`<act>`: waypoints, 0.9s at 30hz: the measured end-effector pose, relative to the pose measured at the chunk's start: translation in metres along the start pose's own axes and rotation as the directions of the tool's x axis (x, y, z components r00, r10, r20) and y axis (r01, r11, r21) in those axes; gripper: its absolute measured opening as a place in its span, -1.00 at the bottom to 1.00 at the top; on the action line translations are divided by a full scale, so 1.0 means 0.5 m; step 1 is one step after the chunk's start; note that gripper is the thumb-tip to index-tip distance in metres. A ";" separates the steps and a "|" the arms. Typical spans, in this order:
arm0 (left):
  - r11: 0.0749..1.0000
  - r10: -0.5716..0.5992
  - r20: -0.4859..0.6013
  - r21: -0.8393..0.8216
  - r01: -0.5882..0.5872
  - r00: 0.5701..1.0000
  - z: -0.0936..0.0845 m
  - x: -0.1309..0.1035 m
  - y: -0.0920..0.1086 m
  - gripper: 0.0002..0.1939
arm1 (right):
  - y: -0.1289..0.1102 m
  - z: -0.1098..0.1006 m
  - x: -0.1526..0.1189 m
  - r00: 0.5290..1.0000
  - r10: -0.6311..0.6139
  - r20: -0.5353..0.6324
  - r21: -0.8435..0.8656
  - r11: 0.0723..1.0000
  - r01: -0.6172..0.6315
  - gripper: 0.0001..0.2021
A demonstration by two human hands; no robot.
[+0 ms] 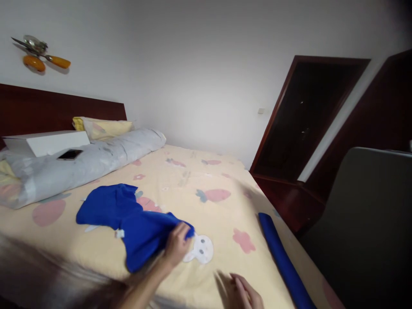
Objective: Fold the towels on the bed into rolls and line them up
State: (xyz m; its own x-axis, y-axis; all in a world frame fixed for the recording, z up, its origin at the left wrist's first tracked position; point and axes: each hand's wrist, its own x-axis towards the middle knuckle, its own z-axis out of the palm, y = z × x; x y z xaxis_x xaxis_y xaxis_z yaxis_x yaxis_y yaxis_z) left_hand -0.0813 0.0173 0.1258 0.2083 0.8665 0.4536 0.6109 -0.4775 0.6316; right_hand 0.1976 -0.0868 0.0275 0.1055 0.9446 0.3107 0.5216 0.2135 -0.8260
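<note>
A blue garment point(109, 206), possibly shorts, lies spread on the bed with a small white label point(120, 234) at its near edge. My left hand point(178, 242) pinches its right corner, fingers closed on the cloth. Low in the view, my right hand point(247, 295) hovers near the bed, partly cut off by the bottom edge. Its fingers are loosely curved with a small gap between them, and nothing shows in them. To its right lies a long, narrow blue roll or folded strip point(285, 262) along the bed's side.
The bed sheet point(180, 171) has carrot and rabbit prints. A grey wrapped bolster point(119, 152), a phone point(70, 154), a white box point(58, 142) and a yellow pillow point(111, 128) are by the headboard point(58, 105). A dark panel point(363, 214) stands beside the bed at right.
</note>
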 end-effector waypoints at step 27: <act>0.439 -0.651 -0.324 0.577 0.689 0.686 -0.313 -0.024 -0.506 -0.47 | -0.003 -0.020 0.138 0.935 0.353 0.035 0.262 0.900 -0.349 -0.68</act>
State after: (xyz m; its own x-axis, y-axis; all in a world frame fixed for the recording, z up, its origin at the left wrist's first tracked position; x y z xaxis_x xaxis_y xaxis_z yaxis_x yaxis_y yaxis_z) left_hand -0.3578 0.1051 0.0589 -0.5024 0.8583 0.1042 0.8523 0.4713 0.2268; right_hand 0.2125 -0.0243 0.0550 0.2535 0.9672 -0.0173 0.2104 -0.0726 -0.9749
